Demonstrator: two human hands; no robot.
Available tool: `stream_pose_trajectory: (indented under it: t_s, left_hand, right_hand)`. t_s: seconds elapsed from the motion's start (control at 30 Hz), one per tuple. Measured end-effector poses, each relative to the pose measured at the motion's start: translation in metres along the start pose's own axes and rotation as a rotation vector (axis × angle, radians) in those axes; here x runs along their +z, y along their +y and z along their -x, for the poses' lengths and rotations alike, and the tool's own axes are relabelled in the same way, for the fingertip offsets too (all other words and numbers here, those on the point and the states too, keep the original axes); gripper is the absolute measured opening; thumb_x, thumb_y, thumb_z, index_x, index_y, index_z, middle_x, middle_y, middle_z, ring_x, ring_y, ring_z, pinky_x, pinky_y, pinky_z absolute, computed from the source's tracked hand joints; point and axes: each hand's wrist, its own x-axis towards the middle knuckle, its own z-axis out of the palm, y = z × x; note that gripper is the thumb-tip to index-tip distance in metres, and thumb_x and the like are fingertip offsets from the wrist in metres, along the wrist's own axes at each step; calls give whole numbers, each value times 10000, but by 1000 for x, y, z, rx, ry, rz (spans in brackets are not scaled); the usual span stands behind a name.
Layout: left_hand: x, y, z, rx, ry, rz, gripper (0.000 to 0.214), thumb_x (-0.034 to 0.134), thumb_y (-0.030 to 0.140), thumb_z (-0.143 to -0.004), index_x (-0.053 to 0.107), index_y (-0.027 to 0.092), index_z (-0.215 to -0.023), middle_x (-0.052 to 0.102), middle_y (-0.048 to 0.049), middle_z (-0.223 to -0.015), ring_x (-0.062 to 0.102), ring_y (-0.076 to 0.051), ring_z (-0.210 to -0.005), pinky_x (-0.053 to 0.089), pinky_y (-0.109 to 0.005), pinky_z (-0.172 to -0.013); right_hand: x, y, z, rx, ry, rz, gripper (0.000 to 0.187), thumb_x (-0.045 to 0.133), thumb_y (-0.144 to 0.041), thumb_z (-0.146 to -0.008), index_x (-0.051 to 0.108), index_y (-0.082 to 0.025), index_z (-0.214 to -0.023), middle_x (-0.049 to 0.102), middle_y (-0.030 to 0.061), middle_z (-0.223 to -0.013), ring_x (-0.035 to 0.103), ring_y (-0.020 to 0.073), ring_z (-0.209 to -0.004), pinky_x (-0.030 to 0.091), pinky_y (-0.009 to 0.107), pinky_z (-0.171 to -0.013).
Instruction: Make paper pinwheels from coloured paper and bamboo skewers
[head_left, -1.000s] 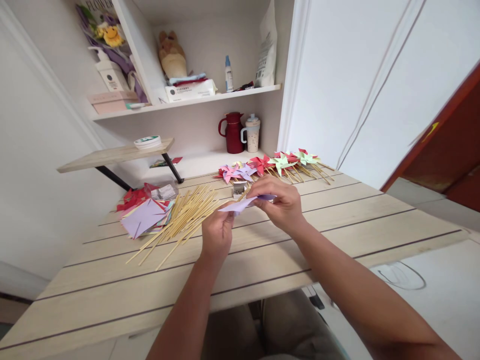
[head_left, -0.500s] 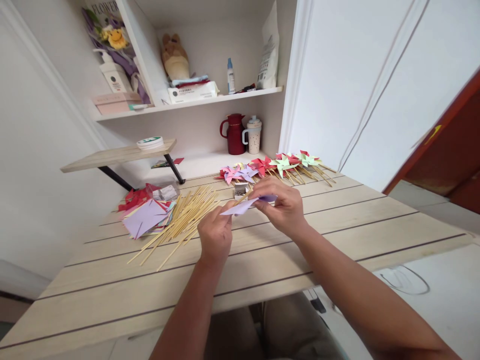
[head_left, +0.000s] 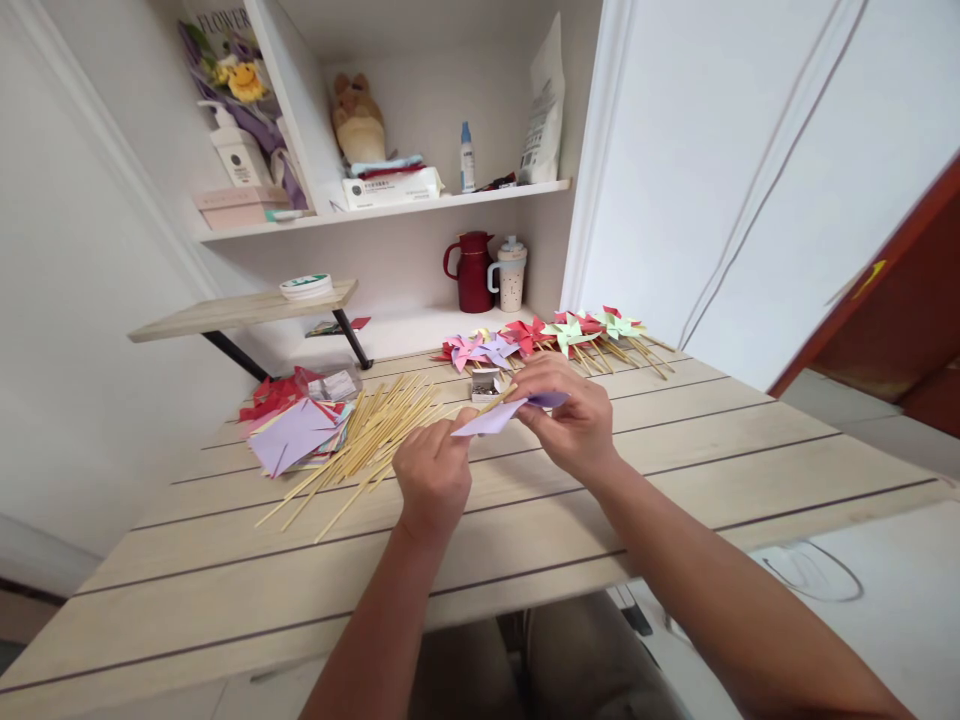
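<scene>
My left hand (head_left: 433, 468) is closed round a thin wooden stick (head_left: 495, 402), which slants up towards my other hand. A light purple paper (head_left: 486, 420), folded like a pinwheel, is pinched in the fingers of my right hand (head_left: 571, 415) at the stick's far end. The paper's near tip reaches my left fingers. How paper and stick meet is hidden behind my right fingers. Just beyond my hands stands a small open box (head_left: 486, 386) with small dark pieces in it.
Loose wooden sticks (head_left: 386, 430) lie left of my hands, beside a stack of cut paper squares (head_left: 292, 437). Finished pinwheels (head_left: 570, 332) lie along the back right. A small raised shelf (head_left: 240, 312) stands back left. A red jug (head_left: 474, 272) and a cup (head_left: 511, 275) stand behind.
Both hands, still holding the paper and stick, have shifted slightly. My left hand has turned a little, its knuckles showing more. The whole view has moved slightly too.
</scene>
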Motion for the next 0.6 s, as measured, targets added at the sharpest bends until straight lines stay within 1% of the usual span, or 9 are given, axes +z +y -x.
stream_pose_trajectory:
  t_s: [0.13, 0.23, 0.33, 0.43, 0.5, 0.6]
  left_hand:
    - [0, 1, 0, 16, -2, 0, 199, 496, 105, -989, 679, 181, -972, 607, 2, -611, 597, -143, -602, 409, -284, -612]
    - [-1, 1, -1, 16, 0, 7, 204, 494, 107, -989, 682, 184, -964, 603, 1, -606, 592, -143, -597, 398, -286, -606]
    - [-1, 2, 0, -2, 0, 13, 211, 490, 136, -1000, 689, 184, -1050, 642, -15, -654, 566, -143, -571, 366, -301, -581]
    - [-1, 3, 1, -30, -7, 35, 271, 448, 166, -1020, 675, 191, -1165, 674, -31, -708, 574, -147, -581, 365, -309, -595]
    - [-2, 3, 1, -35, 4, 45, 287, 439, 168, -1023, 670, 194, -1191, 676, -32, -716, 584, -151, -600, 373, -308, -615]
    - [-1, 3, 1, -32, 25, 46, 265, 468, 174, -1019, 673, 190, -1186, 671, -29, -720, 581, -155, -618, 368, -308, -621]
  right_hand:
    - [1, 0, 1, 6, 5, 13, 29, 734, -261, -893, 714, -246, -879, 721, 14, -784, 681, 204, -758, 520, 450, -866]
    - [0, 1, 2, -12, 13, 28, 29, 738, -271, -891, 711, -260, -886, 730, 5, -778, 681, 203, -739, 515, 464, -884]
    - [1, 4, 6, -8, 38, 37, 64, 754, -299, -879, 700, -266, -891, 735, 4, -779, 677, 206, -715, 517, 477, -880]
    - [2, 8, 10, 52, 70, 43, 135, 784, -352, -846, 687, -269, -889, 727, 10, -770, 670, 222, -717, 534, 485, -862]
    - [2, 10, 13, 74, 90, 43, 167, 793, -364, -834, 686, -278, -929, 722, 19, -786, 673, 242, -777, 544, 488, -869]
    - [3, 12, 16, 87, 118, 29, 305, 796, -367, -829, 677, -300, -1102, 725, 38, -860, 674, 261, -878, 560, 465, -845]
